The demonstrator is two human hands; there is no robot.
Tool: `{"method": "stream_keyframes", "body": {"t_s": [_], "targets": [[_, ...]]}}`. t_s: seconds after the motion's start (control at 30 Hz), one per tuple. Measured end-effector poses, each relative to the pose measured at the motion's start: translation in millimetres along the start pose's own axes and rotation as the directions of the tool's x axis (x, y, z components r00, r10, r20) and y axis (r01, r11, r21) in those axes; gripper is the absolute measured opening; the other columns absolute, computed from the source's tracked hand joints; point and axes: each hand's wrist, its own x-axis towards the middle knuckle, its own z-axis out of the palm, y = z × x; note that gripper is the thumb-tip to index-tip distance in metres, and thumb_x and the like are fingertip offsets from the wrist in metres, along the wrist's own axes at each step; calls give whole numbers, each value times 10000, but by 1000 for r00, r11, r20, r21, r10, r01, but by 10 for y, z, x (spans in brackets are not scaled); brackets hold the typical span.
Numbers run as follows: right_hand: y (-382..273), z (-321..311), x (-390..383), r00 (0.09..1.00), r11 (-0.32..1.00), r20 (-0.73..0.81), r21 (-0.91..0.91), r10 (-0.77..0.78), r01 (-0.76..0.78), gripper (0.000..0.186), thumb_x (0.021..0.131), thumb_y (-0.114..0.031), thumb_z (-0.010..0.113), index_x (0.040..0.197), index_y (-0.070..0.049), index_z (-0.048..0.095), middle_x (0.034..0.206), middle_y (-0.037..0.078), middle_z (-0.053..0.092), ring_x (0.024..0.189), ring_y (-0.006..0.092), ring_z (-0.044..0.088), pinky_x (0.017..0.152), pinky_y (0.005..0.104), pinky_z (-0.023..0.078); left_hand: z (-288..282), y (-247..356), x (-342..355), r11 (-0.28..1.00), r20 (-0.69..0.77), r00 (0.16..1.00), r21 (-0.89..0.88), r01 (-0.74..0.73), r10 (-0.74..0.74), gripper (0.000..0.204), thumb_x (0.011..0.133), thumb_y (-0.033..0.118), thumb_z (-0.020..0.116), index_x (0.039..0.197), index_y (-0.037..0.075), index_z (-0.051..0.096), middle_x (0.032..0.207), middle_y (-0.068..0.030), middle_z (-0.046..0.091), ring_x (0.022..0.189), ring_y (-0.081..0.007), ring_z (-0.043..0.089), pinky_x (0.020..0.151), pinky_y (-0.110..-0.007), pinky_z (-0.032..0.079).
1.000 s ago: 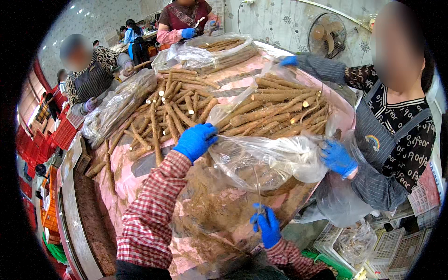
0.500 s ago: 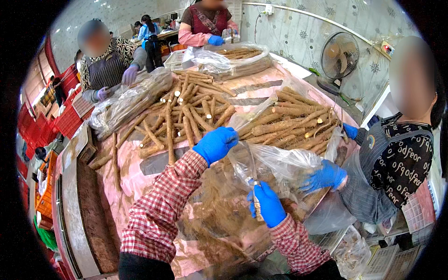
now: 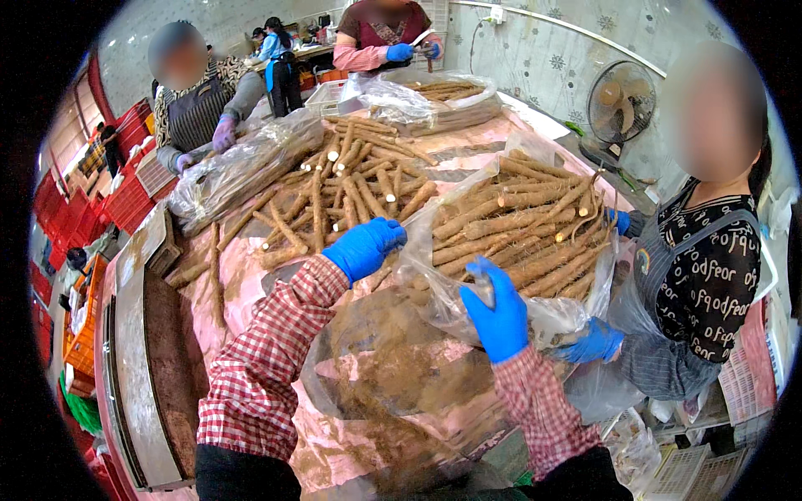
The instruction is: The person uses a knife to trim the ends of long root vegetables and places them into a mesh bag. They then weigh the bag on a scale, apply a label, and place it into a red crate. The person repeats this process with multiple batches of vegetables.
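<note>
My left hand [image 3: 365, 249], in a blue glove, pinches the near left edge of a clear plastic bag [image 3: 422, 288] filled with long brown roots [image 3: 518, 225]. My right hand [image 3: 494, 313], also blue-gloved, is at the bag's near side, fingers curved round something greyish that I cannot make out. A loose pile of roots [image 3: 351, 167], some with white cut ends, lies beyond my left hand. A co-worker's gloved hand [image 3: 589, 344] touches the bag at the right. Dirt and plastic cover the pink sheet [image 3: 242, 292] before me.
Co-workers stand at the left [image 3: 192, 108], far side [image 3: 376, 46] and right [image 3: 685, 275]. Other bagged roots [image 3: 242, 171] lie along the table. A steel trough [image 3: 134, 367] runs along the left edge. Red crates [image 3: 67, 209] are at left, a fan [image 3: 620, 100] at back right.
My right hand has risen to the bag; the knife seen in it earlier is no longer clearly visible. The bag's near plastic is bunched closer to the roots. The right co-worker's lower hand has dropped.
</note>
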Motion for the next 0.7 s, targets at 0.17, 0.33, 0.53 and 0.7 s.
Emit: {"method": "stream_keyframes", "body": {"t_s": [0.17,0.33,0.53,0.7], "targets": [[112,268,-94,927,957,243,-121,285,-263,323,717,-267,565,942,-50,482,783,194,541,718,332,537,585,368,429,4,-23,-318,988,34,989,-46,145,-144,131,711,59,462,841,53,470,783,-130,485,755,-299,483,656,-361,408],[195,305,-568,946,963,236,-200,224,-179,348,701,-288,579,891,-17,471,707,213,535,669,356,532,542,396,420,336,-140,-695,997,-72,994,-28,75,-77,108,740,83,437,831,34,470,787,-144,484,731,-291,487,665,-345,403],[409,-138,-1424,882,924,301,-241,362,-297,301,672,-275,621,792,-20,515,678,182,543,616,322,536,544,357,428,63,-734,-1098,833,-145,853,186,521,-501,134,700,42,427,804,46,511,799,-155,505,763,-316,483,681,-354,402],[710,-66,-1728,848,876,227,-66,479,-478,252,658,-252,640,739,-44,524,669,148,557,593,292,544,531,351,430,158,-39,-1373,831,-220,867,257,493,-446,244,661,28,505,897,84,523,883,-127,520,809,-306,495,702,-351,409]]}}
